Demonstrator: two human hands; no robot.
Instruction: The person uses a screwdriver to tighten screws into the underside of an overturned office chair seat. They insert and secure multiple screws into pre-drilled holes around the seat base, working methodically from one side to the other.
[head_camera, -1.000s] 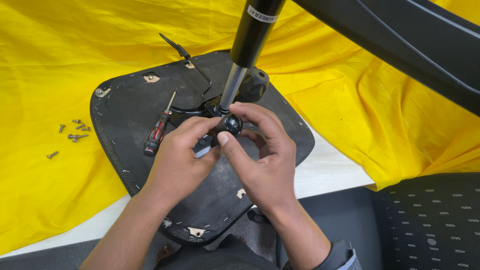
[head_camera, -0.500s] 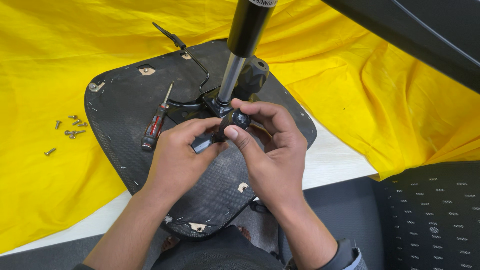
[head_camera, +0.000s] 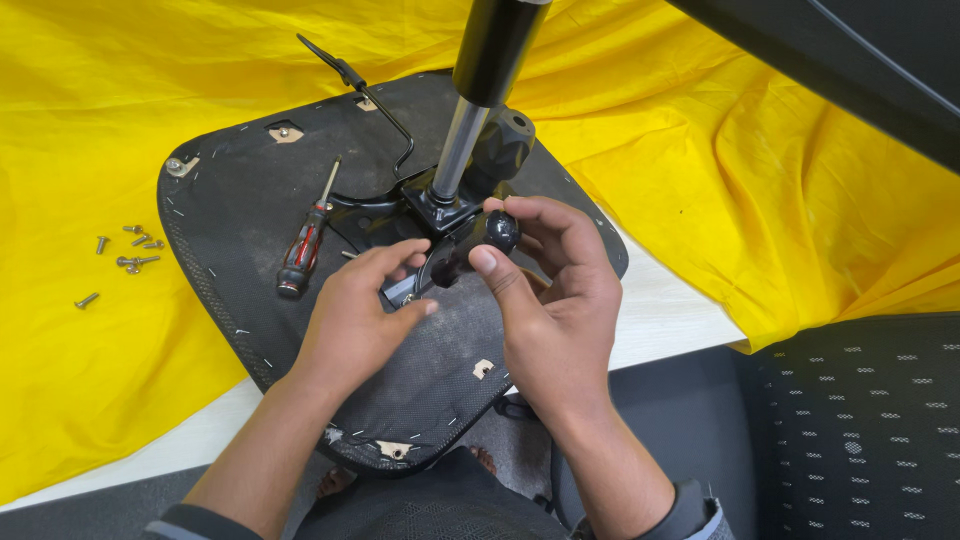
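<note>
Left hand (head_camera: 355, 315) curled, right hand (head_camera: 545, 290) pinching, forearms converging
</note>
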